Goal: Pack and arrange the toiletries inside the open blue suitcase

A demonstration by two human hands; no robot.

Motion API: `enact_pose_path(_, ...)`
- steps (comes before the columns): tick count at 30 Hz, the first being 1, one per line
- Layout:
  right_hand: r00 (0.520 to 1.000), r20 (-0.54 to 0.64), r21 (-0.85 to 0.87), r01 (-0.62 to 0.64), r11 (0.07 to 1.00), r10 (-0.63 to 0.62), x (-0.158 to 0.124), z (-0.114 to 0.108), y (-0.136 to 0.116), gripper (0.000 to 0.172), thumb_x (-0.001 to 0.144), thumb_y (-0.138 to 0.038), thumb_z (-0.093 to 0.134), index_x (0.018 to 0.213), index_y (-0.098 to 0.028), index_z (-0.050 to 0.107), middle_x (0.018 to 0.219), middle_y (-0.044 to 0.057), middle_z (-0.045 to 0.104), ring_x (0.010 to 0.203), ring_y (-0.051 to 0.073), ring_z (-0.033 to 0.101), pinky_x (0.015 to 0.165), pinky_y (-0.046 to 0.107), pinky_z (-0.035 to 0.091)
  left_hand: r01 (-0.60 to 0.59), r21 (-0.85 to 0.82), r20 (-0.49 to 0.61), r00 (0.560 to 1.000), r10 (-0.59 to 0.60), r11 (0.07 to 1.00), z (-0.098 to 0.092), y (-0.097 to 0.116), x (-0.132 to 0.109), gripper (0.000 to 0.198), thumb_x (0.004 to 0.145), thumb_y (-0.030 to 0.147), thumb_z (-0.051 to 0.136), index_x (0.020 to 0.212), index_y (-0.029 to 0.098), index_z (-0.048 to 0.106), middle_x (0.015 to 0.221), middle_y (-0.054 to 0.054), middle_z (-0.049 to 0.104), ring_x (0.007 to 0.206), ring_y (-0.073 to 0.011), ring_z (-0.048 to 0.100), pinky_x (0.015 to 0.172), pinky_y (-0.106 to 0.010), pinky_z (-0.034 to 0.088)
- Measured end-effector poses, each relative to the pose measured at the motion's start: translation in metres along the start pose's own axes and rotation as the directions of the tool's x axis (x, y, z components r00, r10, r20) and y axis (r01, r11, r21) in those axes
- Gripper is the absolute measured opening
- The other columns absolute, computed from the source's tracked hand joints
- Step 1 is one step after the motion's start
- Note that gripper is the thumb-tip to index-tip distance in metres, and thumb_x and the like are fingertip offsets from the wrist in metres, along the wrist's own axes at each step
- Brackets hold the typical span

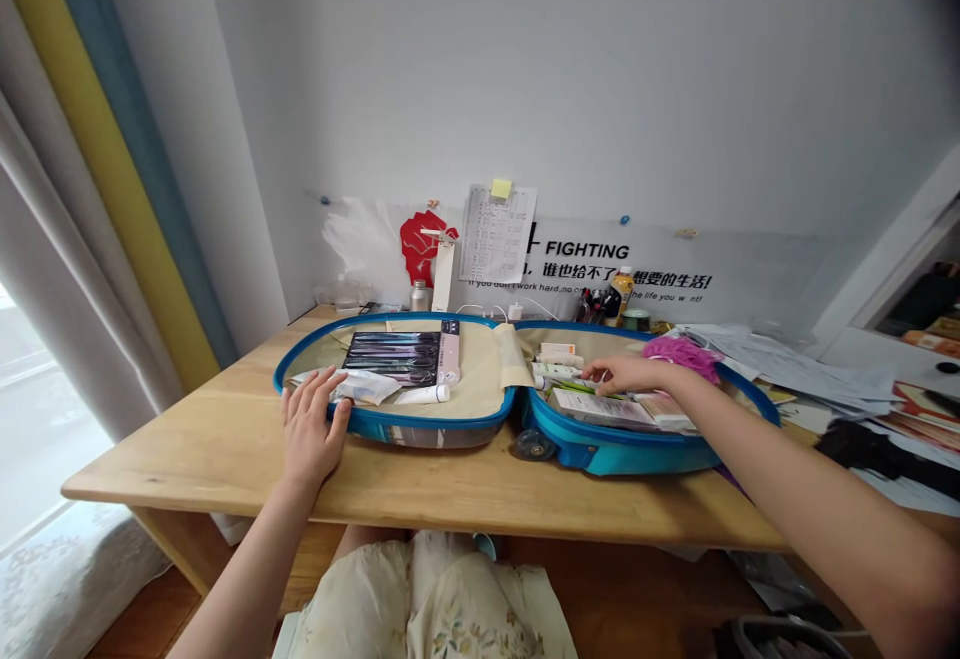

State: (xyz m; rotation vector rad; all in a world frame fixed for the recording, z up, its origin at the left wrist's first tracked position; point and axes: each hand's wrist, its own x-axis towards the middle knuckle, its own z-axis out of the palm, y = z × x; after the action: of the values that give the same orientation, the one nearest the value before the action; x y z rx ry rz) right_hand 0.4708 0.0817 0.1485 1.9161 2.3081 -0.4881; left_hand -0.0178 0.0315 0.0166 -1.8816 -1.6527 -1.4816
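A blue suitcase (pixel 435 429) lies unfolded on the wooden table, both beige-lined halves facing up. My left hand (pixel 315 429) rests on the near rim of the left half, fingers spread. Beside its fingertips lie a clear plastic packet (pixel 367 386) and a white tube (pixel 424 395). Behind them is a pack of dark, shiny strips (pixel 394 355). Over the right half, my right hand (pixel 619 375) reaches down with bent fingers at a bright green slim item (pixel 561 388); what the fingers grip is hidden. White tubes (pixel 556 371) and a flat pale box (pixel 600 407) lie around it.
A fluffy purple item (pixel 682 355) sits at the right half's far rim. Papers (pixel 802 369) and a black strap (pixel 877 459) cover the table's right side. Behind the suitcase stand a metal bottle (pixel 419 297), a white lamp (pixel 443 274) and an orange-yellow bottle (pixel 619 294).
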Motion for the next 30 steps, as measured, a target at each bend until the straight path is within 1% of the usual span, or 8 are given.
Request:
enact_pose_path(5, 1.000, -0.025, -0.021, 0.000, 1.000, -0.001, 0.009, 0.011, 0.002, 0.041, 0.070, -0.032, 0.066, 0.109, -0.020, 0.070, 0.112, 0.009, 0.070, 0.098, 0.024, 0.066, 0.082, 0.030, 0.050, -0.011, 0.007, -0.004, 1.000, 0.011, 1.000, 0.001, -0.002, 0.000, 0.043, 0.096, 0.044, 0.037, 0.123, 0.022, 0.062, 0.134, -0.012, 0.060, 0.134, -0.0281, 0.043, 0.119, -0.049, 0.016)
enact_pose_path(11, 0.993, -0.119, -0.084, 0.011, 0.996, -0.021, 0.019, 0.020, -0.008, 0.015, 0.070, -0.032, 0.065, 0.078, -0.020, 0.066, 0.095, 0.008, 0.070, 0.084, 0.022, 0.064, 0.074, 0.030, 0.047, -0.004, 0.009, -0.003, 1.000, 0.004, 1.000, 0.000, -0.002, 0.000, 0.043, 0.095, 0.043, 0.037, 0.123, 0.022, 0.062, 0.134, -0.011, 0.060, 0.134, -0.0277, 0.044, 0.119, -0.048, 0.016)
enact_pose_path(13, 0.987, -0.158, -0.090, 0.010, 0.996, -0.024, 0.018, 0.021, -0.009, 0.017, 0.074, -0.037, 0.062, 0.072, -0.020, 0.062, 0.085, 0.007, 0.068, 0.076, 0.020, 0.062, 0.070, 0.029, 0.045, -0.012, 0.012, 0.000, 1.000, 0.012, 1.000, 0.001, -0.003, 0.000, 0.043, 0.096, 0.043, 0.037, 0.123, 0.021, 0.062, 0.134, -0.012, 0.060, 0.133, -0.0281, 0.045, 0.119, -0.048, 0.016)
enact_pose_path(16, 0.970, -0.243, -0.067, -0.004, 0.998, -0.012, 0.013, 0.017, -0.013, 0.030, 0.087, -0.048, 0.048, 0.081, -0.021, 0.060, 0.075, 0.007, 0.066, 0.067, 0.019, 0.060, 0.064, 0.029, 0.043, -0.015, 0.015, -0.001, 1.000, 0.015, 1.000, 0.001, -0.003, -0.001, 0.042, 0.096, 0.042, 0.037, 0.123, 0.022, 0.062, 0.134, -0.011, 0.060, 0.133, -0.0280, 0.045, 0.119, -0.048, 0.016)
enact_pose_path(19, 0.947, -0.320, -0.015, 0.010, 1.000, -0.014, 0.012, 0.003, -0.025, 0.044, 0.096, -0.049, 0.026, 0.106, -0.020, 0.057, 0.080, 0.007, 0.069, 0.064, 0.018, 0.060, 0.060, 0.027, 0.043, -0.010, 0.014, -0.003, 1.000, 0.010, 1.000, 0.002, -0.003, -0.001, 0.041, 0.095, 0.042, 0.038, 0.124, 0.023, 0.062, 0.134, -0.011, 0.060, 0.133, -0.0277, 0.045, 0.119, -0.048, 0.016)
enact_pose_path(23, 0.933, -0.342, 0.005, 0.119, 0.993, -0.110, 0.023, -0.013, -0.065, 0.051, 0.099, -0.045, 0.017, 0.132, -0.021, 0.048, 0.100, 0.009, 0.070, 0.077, 0.016, 0.067, 0.069, 0.027, 0.048, -0.018, 0.017, -0.003, 1.000, 0.018, 1.000, 0.002, -0.003, -0.001, 0.042, 0.096, 0.042, 0.038, 0.124, 0.022, 0.061, 0.134, -0.011, 0.060, 0.134, -0.0278, 0.044, 0.119, -0.048, 0.015)
enact_pose_path(27, 0.913, -0.261, -0.056, 0.311, 0.949, -0.314, 0.045, -0.010, -0.127, 0.041, 0.096, -0.038, 0.039, 0.127, -0.024, 0.060, 0.127, 0.008, 0.065, 0.114, 0.021, 0.061, 0.094, 0.031, 0.046, -0.030, 0.022, -0.008, 1.000, 0.030, 0.999, 0.002, -0.003, 0.000, 0.041, 0.096, 0.042, 0.037, 0.122, 0.021, 0.062, 0.134, -0.011, 0.060, 0.133, -0.0276, 0.046, 0.119, -0.048, 0.016)
enact_pose_path(30, 0.885, -0.166, -0.096, 0.425, 0.900, -0.435, 0.063, 0.003, -0.172, 0.037, 0.088, -0.028, 0.053, 0.123, -0.026, 0.067, 0.125, 0.008, 0.066, 0.114, 0.022, 0.061, 0.097, 0.032, 0.045, -0.036, 0.027, -0.016, 0.999, 0.036, 0.999, 0.001, -0.003, 0.000, 0.041, 0.097, 0.042, 0.037, 0.121, 0.021, 0.062, 0.134, -0.012, 0.061, 0.132, -0.0276, 0.047, 0.118, -0.048, 0.017)
